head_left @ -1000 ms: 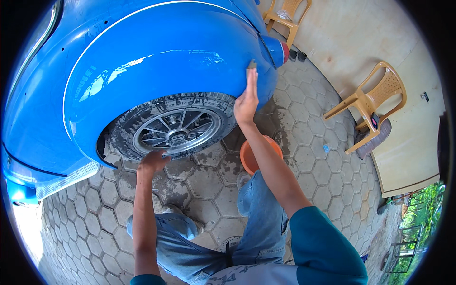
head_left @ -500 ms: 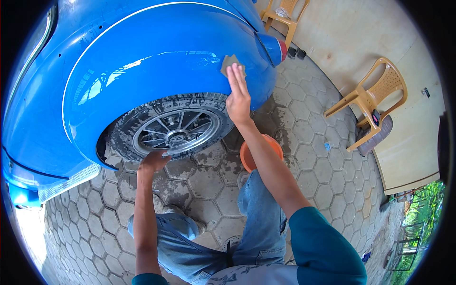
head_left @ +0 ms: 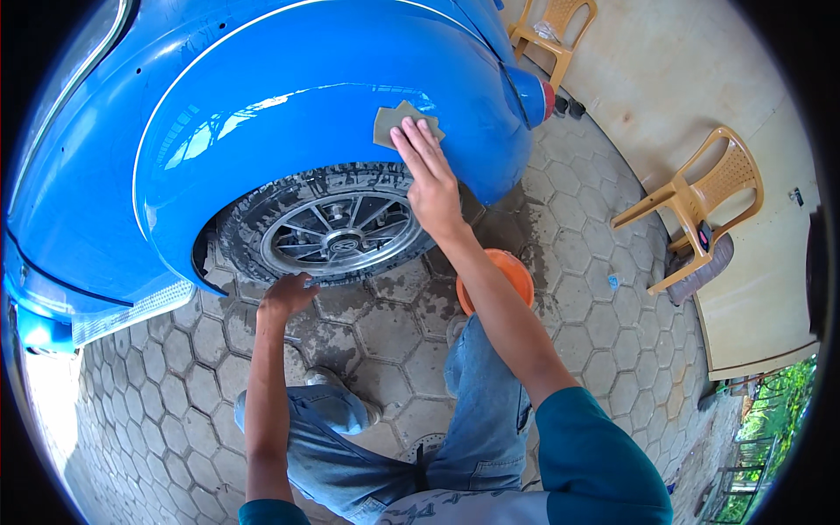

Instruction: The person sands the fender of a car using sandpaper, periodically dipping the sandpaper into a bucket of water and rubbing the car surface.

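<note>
My right hand (head_left: 430, 179) presses a tan sheet of sandpaper (head_left: 389, 124) flat against the blue rear fender (head_left: 297, 122) of a car, above the wheel arch. Its fingers lie stretched together over the sheet, whose pointed corners stick out around them. My left hand (head_left: 287, 297) is by the lower edge of the tyre (head_left: 245, 249), fingers loosely apart and pointing right. I make out nothing held in it. The wheel rim (head_left: 341, 241) is silver with spokes, and the tyre is wet and dirty.
An orange bucket (head_left: 507, 276) stands beyond my right knee, partly behind my forearm. Wet patches mark the hexagonal paving (head_left: 385, 332). Tan plastic chairs (head_left: 700, 197) stand along a pale wall at the right, with a grey cushion-like bundle (head_left: 704, 267) under one. A red tail light (head_left: 548, 101) juts from the fender.
My right hand has slid the sandpaper slightly left along the fender, and more of the sheet shows. My left hand stays near the tyre. The view has shifted a little.
</note>
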`<action>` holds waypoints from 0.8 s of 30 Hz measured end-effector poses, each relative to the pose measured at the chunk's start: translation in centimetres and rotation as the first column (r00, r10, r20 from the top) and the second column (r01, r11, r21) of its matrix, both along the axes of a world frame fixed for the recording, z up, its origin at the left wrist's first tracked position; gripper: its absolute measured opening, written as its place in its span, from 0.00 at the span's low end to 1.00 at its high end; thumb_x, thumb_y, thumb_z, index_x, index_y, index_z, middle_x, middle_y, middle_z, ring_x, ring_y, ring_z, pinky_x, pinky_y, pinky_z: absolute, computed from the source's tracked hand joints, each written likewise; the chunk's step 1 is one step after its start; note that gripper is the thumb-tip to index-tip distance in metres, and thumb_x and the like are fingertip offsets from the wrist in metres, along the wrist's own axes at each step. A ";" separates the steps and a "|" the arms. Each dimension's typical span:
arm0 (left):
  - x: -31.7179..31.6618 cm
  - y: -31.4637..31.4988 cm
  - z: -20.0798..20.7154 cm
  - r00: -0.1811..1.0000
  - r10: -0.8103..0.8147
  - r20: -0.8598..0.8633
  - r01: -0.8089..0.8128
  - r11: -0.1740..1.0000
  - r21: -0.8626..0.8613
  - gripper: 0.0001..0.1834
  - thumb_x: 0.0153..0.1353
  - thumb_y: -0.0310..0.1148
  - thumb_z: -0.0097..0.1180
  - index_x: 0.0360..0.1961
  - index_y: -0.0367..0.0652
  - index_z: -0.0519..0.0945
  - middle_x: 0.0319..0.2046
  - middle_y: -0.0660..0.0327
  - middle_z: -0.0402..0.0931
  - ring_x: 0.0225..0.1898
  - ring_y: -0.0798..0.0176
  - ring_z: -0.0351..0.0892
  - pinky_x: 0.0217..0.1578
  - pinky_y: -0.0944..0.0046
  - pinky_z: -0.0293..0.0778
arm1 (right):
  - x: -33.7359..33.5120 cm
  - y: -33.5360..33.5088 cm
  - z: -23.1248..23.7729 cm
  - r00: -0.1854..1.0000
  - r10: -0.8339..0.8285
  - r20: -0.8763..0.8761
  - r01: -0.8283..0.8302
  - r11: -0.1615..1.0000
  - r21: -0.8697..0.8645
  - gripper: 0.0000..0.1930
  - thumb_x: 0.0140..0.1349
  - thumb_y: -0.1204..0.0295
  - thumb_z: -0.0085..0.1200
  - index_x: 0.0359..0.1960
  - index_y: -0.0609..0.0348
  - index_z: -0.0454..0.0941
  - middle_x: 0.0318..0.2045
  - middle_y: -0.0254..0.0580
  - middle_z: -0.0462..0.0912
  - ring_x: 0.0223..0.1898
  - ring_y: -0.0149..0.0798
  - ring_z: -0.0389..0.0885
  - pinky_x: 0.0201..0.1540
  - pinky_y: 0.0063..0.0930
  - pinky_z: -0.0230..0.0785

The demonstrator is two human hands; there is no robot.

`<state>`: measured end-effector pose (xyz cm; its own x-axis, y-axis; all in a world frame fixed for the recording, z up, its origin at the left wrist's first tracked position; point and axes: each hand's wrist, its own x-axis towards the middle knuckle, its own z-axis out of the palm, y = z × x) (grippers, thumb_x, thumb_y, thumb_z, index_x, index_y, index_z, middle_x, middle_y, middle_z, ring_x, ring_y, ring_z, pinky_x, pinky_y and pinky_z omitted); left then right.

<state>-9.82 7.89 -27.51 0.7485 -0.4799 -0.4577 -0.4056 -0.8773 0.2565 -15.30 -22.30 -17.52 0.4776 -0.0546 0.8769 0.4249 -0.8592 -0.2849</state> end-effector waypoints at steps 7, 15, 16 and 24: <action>-1.3 0.0 2.4 0.998 0.064 -0.022 -0.066 0.996 -0.064 0.29 0.61 0.52 0.51 0.58 0.45 0.73 0.49 0.45 0.77 0.53 0.46 0.75 0.55 0.51 0.69 | 0.8 -5.9 -1.1 0.927 -0.375 -0.007 0.309 0.752 0.582 0.37 0.49 0.95 0.35 0.65 0.60 0.62 0.65 0.52 0.63 0.69 0.51 0.55 0.70 0.38 0.50; -3.1 1.1 4.8 0.995 0.094 -0.029 -0.097 0.982 -0.161 0.28 0.63 0.51 0.51 0.58 0.45 0.72 0.53 0.45 0.74 0.56 0.46 0.72 0.56 0.54 0.67 | 0.3 4.1 -0.3 0.999 -0.040 -0.005 0.039 0.991 -0.130 0.37 0.48 0.95 0.39 0.62 0.54 0.70 0.65 0.44 0.66 0.68 0.46 0.58 0.68 0.42 0.54; -3.4 0.9 5.2 0.993 0.097 -0.061 -0.109 0.965 -0.239 0.28 0.63 0.51 0.50 0.58 0.45 0.72 0.55 0.45 0.73 0.57 0.46 0.71 0.57 0.54 0.66 | 0.7 3.2 0.0 0.995 -0.091 0.050 0.100 0.972 -0.211 0.37 0.48 0.95 0.39 0.61 0.53 0.70 0.64 0.43 0.67 0.68 0.44 0.60 0.68 0.43 0.55; -6.3 9.4 2.6 0.968 0.251 -0.007 -0.251 0.967 0.034 0.31 0.61 0.53 0.49 0.59 0.45 0.71 0.55 0.44 0.72 0.59 0.45 0.69 0.60 0.53 0.64 | 1.0 -0.1 -0.2 0.915 -0.389 0.110 0.319 0.861 0.397 0.35 0.50 0.93 0.34 0.64 0.62 0.65 0.65 0.52 0.63 0.69 0.55 0.54 0.69 0.46 0.50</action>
<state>-16.12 17.30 -24.96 0.8377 -0.2620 -0.4792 -0.1688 -0.9587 0.2290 -14.27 -22.41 -17.75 0.2014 -0.5203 0.8299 0.1856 -0.8117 -0.5539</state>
